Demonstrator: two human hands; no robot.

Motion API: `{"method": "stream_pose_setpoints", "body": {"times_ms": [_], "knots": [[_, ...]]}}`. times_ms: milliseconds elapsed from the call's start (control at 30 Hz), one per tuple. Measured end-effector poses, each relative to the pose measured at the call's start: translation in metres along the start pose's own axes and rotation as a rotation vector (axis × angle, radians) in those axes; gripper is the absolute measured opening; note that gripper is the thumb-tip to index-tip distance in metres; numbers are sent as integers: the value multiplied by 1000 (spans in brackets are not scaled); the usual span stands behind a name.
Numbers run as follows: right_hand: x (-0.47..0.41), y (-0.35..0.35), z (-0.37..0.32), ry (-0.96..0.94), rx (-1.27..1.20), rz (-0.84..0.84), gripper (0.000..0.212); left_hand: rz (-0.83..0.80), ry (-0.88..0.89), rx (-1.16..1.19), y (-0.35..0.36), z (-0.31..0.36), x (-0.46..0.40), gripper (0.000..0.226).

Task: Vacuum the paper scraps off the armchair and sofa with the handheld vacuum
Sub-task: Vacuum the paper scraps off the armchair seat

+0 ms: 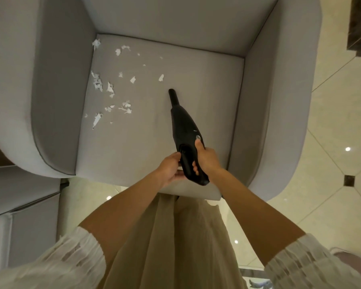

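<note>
A black handheld vacuum point(182, 124) points away from me over the seat of a light grey armchair point(196, 65). Its narrow nozzle tip point(172, 93) is just below one white paper scrap point(161, 77). My right hand point(206, 158) grips the vacuum's handle, thumb near the round button. My left hand point(170, 168) holds the rear of the vacuum from the left, fingers curled against it. Several torn white paper scraps point(109, 90) lie scattered over the left half of the seat, some against the left armrest.
The armchair's rounded armrests point(19, 90) rise on both sides and its backrest stands at the far end. A grey sofa point(19, 209) stands at the lower left. Glossy cream tiled floor point(331, 126) lies to the right. My beige skirt hangs below.
</note>
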State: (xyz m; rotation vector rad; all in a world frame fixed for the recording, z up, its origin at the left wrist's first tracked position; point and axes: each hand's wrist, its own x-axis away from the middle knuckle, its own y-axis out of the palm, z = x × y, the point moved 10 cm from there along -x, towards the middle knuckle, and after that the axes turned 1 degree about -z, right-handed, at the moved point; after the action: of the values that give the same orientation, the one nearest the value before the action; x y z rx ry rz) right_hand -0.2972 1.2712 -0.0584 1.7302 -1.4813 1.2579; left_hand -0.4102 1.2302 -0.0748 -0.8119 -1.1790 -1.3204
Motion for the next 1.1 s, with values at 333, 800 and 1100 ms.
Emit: {"method": "stream_pose_setpoints", "body": {"times_ms": [333, 800, 1100], "knots": [[-21, 23, -63, -44, 74, 46, 56, 22, 53, 116, -22, 53, -6, 35], [-45, 29, -138, -151, 216, 165, 58, 21, 105, 198, -33, 114, -14, 33], [-19, 31, -39, -179, 277, 226, 49, -2, -35, 238, -24, 13, -20, 28]]}}
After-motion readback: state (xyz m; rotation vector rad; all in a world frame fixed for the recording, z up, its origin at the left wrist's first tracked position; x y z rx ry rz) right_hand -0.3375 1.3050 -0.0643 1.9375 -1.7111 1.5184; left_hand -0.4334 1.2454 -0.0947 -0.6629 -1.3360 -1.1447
